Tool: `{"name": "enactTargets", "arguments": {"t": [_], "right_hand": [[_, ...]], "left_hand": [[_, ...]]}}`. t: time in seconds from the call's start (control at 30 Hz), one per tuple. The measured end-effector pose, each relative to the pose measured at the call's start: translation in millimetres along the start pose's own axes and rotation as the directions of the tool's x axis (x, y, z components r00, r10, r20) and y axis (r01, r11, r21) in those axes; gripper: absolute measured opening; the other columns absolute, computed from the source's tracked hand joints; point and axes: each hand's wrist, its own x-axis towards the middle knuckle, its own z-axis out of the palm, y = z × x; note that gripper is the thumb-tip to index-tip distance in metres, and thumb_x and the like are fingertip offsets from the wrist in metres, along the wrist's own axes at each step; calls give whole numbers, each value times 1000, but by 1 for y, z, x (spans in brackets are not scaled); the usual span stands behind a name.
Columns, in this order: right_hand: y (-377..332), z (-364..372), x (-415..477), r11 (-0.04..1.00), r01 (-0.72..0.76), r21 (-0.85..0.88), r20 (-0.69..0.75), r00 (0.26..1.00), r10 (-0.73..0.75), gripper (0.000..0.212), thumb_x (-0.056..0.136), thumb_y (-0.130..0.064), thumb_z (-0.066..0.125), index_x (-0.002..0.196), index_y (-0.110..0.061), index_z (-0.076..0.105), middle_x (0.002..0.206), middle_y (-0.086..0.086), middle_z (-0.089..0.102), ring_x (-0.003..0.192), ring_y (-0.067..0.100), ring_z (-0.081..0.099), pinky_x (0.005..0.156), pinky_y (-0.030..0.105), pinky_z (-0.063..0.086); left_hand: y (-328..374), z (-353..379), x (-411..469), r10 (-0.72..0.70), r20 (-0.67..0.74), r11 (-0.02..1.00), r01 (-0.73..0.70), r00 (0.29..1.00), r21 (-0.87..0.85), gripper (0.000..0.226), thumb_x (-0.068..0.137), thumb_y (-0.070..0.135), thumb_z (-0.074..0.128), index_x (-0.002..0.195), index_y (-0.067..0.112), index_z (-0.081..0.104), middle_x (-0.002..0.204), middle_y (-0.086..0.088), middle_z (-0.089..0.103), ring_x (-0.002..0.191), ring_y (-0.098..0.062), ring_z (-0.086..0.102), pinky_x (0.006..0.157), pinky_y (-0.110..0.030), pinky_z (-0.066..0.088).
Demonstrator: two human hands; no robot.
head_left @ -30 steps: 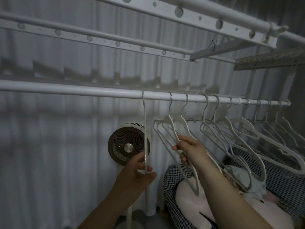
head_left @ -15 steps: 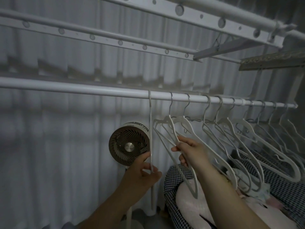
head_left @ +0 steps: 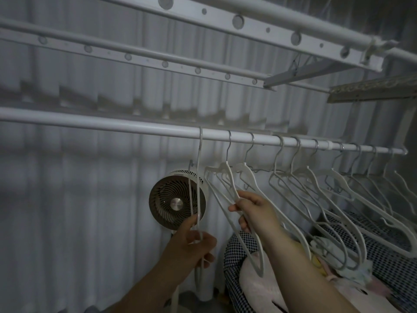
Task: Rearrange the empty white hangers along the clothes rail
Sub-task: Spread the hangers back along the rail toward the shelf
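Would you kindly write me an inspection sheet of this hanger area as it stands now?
Surface: white rail runs across the view and bears the hooks.
Job's things: white hangers hang in a row at the right; leftmost hanger is edge-on, second hanger beside it.
Clutter: checked cushion and pink soft thing below the hangers.
Hands: left hand pinches the leftmost hanger; right hand grips the second hanger.
Cables: nothing seen.
Surroundings: fan, curtain, upper rack.
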Motion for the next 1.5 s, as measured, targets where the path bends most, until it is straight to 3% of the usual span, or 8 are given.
{"name": "enactTargets", "arguments": {"t": [0.23,0.43,0.6,0.87,1.03,1.2,1.3,1.5], "right_hand": [[-1,-3,-2,986,58,-159,-35,997,-64,32,91,-11,49,123,-10,51,72,2,61,31,5,49,34,16,38],[-16,7,-14,809,296,-508,-145,896,-419,36,86,-15,57,121,-9,56,109,9,63,93,23,58,81,31,46],[-40,64,-35,768,485,-419,-126,806,-578,21,83,-18,61,104,-14,63,89,-1,60,75,13,52,67,17,38],[-44,250,-66,851,508,-133,95,861,-500,16,86,-1,56,89,-16,59,66,-1,53,53,-6,53,50,0,39],[-33,375,-82,920,391,-15,299,880,-369,15,89,-1,52,97,-11,60,73,14,55,67,15,50,52,10,38],[-39,462,-96,985,138,101,434,885,-168,18,91,-13,52,108,-10,56,93,13,60,71,13,54,58,15,47],[-46,489,-96,992,67,106,454,884,-108,12,91,-21,51,83,-19,59,92,4,61,79,16,55,69,24,46],[-57,499,-87,994,113,-5,543,835,-93,26,88,-12,55,64,-19,59,74,1,62,54,12,45,52,20,38]], "left_hand": [[0,-6,-4,88,-119,992,-76,989,103,41,88,16,55,126,22,41,91,1,62,62,-7,61,50,-13,50],[6,-59,-27,273,-262,945,-207,926,253,15,87,26,57,87,39,50,73,20,66,68,-1,59,59,-9,46],[24,-137,-62,459,-326,843,-289,826,454,31,84,6,60,73,35,58,68,8,67,71,16,56,58,1,41],[43,-313,-135,535,-601,825,-215,593,522,24,68,32,65,59,54,63,74,44,60,70,16,57,58,2,40],[42,-400,-174,529,-704,842,-194,473,503,38,82,13,64,59,44,63,70,15,69,72,-3,62,58,-5,44],[28,-429,-171,413,-651,907,-226,636,355,28,82,16,65,67,39,64,76,3,70,69,-14,62,66,-22,50],[24,-427,-159,343,-579,931,-188,740,312,29,84,5,56,80,34,53,88,4,63,73,-7,61,62,-17,49],[23,-435,-148,361,-554,906,-143,750,397,28,83,21,59,102,35,42,93,18,47,78,-3,52,60,-7,45]]}}
